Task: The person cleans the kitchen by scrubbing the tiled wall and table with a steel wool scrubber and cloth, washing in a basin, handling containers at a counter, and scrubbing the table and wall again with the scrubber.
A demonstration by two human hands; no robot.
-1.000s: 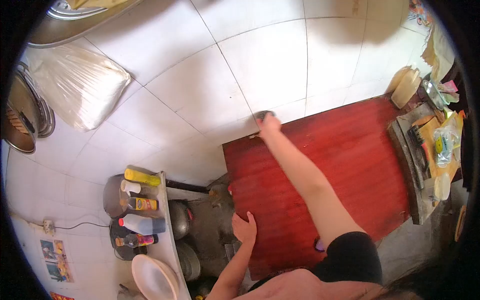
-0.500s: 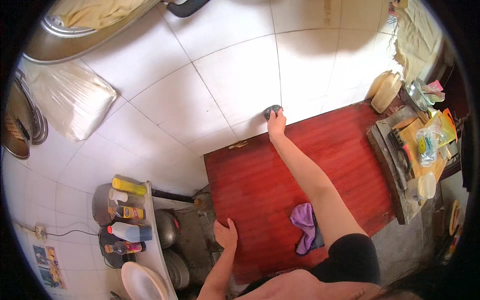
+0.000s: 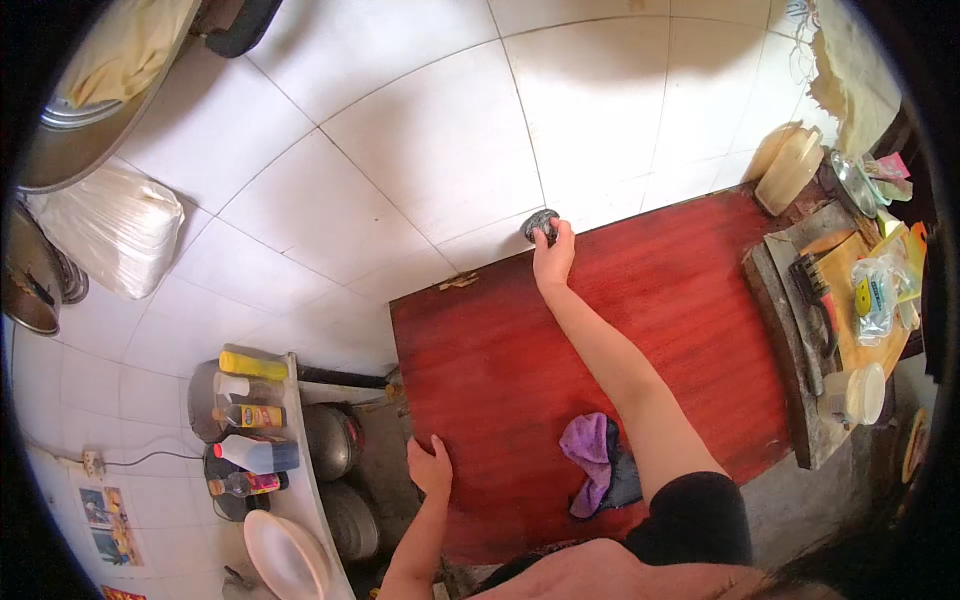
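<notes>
My right hand [image 3: 554,255] is closed on a dark grey steel wool scrubber [image 3: 541,226], held against the white tiled wall [image 3: 440,140] just above the table's back edge. The red wooden table [image 3: 500,370] lies below both arms. At its left edge rests my left hand [image 3: 430,466], with thumb and fingers apart and nothing in it. A purple cloth [image 3: 590,455] with a dark grey side lies crumpled on the tabletop, left of my right upper arm.
On the left, a shelf [image 3: 312,480] carries several bottles [image 3: 258,454] and a pale basin [image 3: 285,553], with pots [image 3: 330,440] beneath. To the right, a worn board [image 3: 790,330] holds a brush [image 3: 815,290], a plastic packet [image 3: 875,295] and a tub [image 3: 862,392]. A beige container [image 3: 788,172] leans by the wall.
My view has shifted slightly. The scrubber in my right hand has turned a little and stays at the wall's lower edge. My left hand remains at the table's left edge.
</notes>
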